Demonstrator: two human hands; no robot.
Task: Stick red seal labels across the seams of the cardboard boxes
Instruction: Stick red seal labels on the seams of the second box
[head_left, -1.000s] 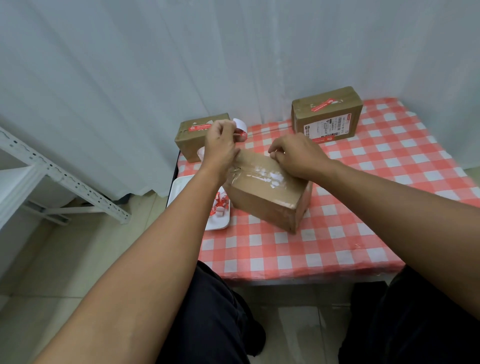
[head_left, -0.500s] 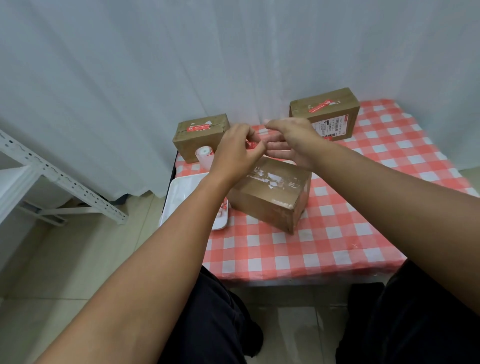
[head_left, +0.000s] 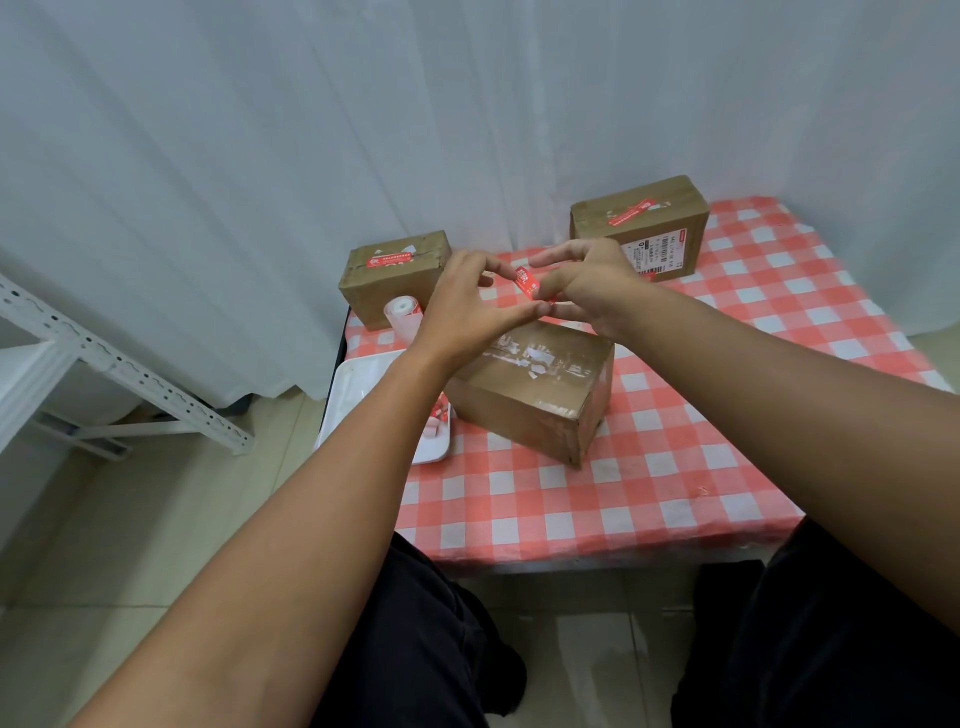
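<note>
A brown cardboard box (head_left: 540, 384) with torn white tape residue on top lies at an angle on the checked table (head_left: 675, 467). Above its far edge both hands hold up a red seal label (head_left: 527, 280). My left hand (head_left: 467, 306) and my right hand (head_left: 587, 286) each pinch it with thumb and fingertips. Two more boxes stand at the back, one on the left (head_left: 392, 278) and one on the right (head_left: 641, 223), each with a red label across its top seam.
A roll of label backing (head_left: 402, 312) stands by the back-left box. A white tray (head_left: 363, 395) with red and white scraps sits at the table's left edge. A white metal rack (head_left: 104, 358) stands to the left, a white curtain behind.
One second ago my left hand held the roll and my right rested on the box. Both hands have since risen and met above the box, and the red label is now stretched between them.
</note>
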